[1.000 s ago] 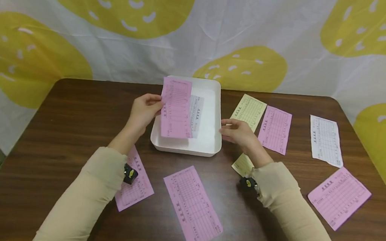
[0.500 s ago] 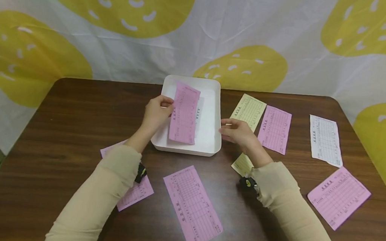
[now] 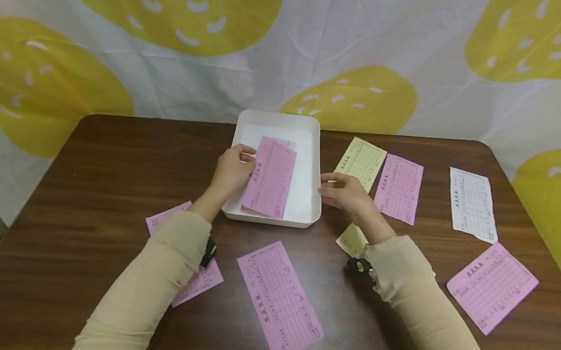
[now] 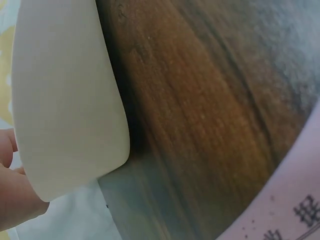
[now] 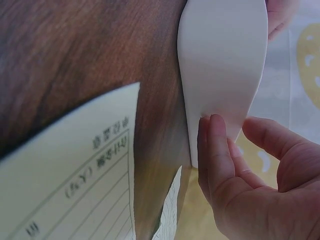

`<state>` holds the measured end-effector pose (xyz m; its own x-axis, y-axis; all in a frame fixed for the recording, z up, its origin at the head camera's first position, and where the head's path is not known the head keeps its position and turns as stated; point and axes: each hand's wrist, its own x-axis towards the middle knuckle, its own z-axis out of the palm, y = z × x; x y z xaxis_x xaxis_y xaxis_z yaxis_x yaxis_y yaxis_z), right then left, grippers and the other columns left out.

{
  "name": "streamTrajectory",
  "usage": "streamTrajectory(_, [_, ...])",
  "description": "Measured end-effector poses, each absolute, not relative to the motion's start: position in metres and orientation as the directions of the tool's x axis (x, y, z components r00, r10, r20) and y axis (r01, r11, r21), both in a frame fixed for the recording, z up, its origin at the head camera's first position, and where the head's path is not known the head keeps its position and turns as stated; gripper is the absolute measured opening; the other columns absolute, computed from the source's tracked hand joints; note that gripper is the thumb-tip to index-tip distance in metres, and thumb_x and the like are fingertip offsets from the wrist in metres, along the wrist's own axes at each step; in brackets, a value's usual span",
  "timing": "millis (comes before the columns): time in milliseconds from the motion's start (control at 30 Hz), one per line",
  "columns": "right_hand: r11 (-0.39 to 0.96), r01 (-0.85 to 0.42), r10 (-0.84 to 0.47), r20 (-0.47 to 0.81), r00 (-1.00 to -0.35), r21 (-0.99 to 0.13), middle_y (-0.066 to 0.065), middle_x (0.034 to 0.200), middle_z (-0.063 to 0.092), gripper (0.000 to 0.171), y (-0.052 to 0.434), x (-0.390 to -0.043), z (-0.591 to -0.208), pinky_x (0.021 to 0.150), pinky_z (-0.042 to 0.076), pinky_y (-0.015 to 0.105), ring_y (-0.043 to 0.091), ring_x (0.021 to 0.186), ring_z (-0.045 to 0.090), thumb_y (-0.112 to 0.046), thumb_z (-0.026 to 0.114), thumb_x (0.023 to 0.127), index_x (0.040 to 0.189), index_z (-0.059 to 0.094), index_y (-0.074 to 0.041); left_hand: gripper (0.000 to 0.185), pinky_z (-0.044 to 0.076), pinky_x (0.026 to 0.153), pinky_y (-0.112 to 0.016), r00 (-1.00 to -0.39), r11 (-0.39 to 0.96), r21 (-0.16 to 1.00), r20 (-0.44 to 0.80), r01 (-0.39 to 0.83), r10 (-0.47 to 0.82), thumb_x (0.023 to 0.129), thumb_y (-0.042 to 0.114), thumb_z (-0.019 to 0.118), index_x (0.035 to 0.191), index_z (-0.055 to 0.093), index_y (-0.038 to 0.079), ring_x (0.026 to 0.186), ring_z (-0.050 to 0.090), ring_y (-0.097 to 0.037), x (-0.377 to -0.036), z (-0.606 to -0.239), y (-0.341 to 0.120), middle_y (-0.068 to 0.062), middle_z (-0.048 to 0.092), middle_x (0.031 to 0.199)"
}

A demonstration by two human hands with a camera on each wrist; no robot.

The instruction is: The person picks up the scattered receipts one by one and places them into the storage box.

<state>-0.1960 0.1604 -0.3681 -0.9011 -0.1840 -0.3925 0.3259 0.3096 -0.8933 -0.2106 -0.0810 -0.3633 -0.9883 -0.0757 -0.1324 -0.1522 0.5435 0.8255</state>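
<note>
A white tray (image 3: 302,209) stands at the back middle of the table. Reaching over its left rim, my left hand (image 3: 231,171) pinches the left edge of a pink receipt (image 3: 272,182), low inside the tray over a whitish paper (image 3: 291,144) that is mostly covered. My right hand (image 3: 348,194) holds the tray's right side; in the right wrist view its fingers (image 5: 217,150) lie on the outer wall and the thumb touches the rim. The left wrist view shows the tray's outer wall (image 4: 70,100) and part of a hand at its far edge.
Pink receipts lie at front middle (image 3: 280,301), under the left forearm (image 3: 197,286), and at right (image 3: 398,190) and far right (image 3: 491,288). A yellow receipt (image 3: 363,157) and a white one (image 3: 473,204) lie on the right. A patterned cloth (image 3: 169,78) hangs behind the table.
My left hand has moved right and slightly toward me, bringing the pink receipt down into the tray over the whitish paper. The right hand has stayed at the tray's side.
</note>
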Motion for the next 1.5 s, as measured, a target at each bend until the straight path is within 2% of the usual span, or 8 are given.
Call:
streamTrajectory(367, [0.304,0.316,-0.186,-0.381,-0.906,-0.899,0.024,0.125,0.052,0.047,0.162,-0.198,-0.37,0.099,0.053,0.032,0.006,0.086,0.06,0.0,0.051,0.095,0.139,0.039,0.009,0.034,0.057,0.087,-0.034,-0.992,0.537,0.835,-0.123,-0.124,-0.038,0.092,0.007,0.05,0.124,0.058,0.001,0.102,0.066,-0.028,-0.208,-0.356,-0.082,-0.018,0.067,0.117])
streamTrajectory(733, [0.3,0.3,-0.187,-0.364,-0.912,-0.906,0.022,0.125,0.051,0.048,0.164,-0.197,-0.369,0.098,0.052,0.032,0.007,0.088,0.06,0.0,0.051,0.094,0.14,0.038,0.01,0.032,0.059,0.087,-0.035,-0.987,0.513,0.853,-0.144,-0.09,0.065,0.096,0.008,0.051,0.126,0.056,-0.002,0.104,0.065,-0.033,-0.192,-0.336,-0.094,-0.021,0.063,0.122])
streamTrajectory(1100, [0.298,0.303,-0.187,-0.367,-0.911,-0.905,0.021,0.124,0.051,0.048,0.165,-0.196,-0.369,0.099,0.052,0.032,0.007,0.089,0.061,-0.001,0.051,0.095,0.14,0.038,0.009,0.034,0.056,0.094,-0.041,-0.978,0.532,0.844,-0.161,-0.066,0.134,0.097,0.007,0.048,0.129,0.052,-0.004,0.111,0.06,-0.034,-0.175,-0.327,-0.138,-0.024,0.06,0.126])
streamTrajectory(1233, [0.302,0.301,-0.188,-0.366,-0.911,-0.905,0.022,0.126,0.051,0.048,0.164,-0.197,-0.369,0.099,0.052,0.032,0.008,0.09,0.061,-0.001,0.051,0.095,0.14,0.038,0.009,0.035,0.054,0.095,-0.044,-0.975,0.558,0.827,-0.172,-0.066,0.14,0.099,0.013,0.049,0.129,0.051,-0.004,0.11,0.061,-0.037,-0.171,-0.326,-0.157,-0.025,0.059,0.127])
streamTrajectory(1500, [0.304,0.304,-0.185,-0.369,-0.911,-0.903,0.024,0.127,0.05,0.048,0.164,-0.197,-0.37,0.1,0.052,0.033,0.008,0.091,0.061,-0.001,0.051,0.095,0.14,0.038,0.009,0.037,0.056,0.09,-0.042,-0.973,0.637,0.769,-0.181,-0.049,0.143,0.099,0.018,0.05,0.129,0.052,-0.004,0.104,0.064,-0.036,-0.161,-0.333,-0.19,-0.027,0.061,0.124])
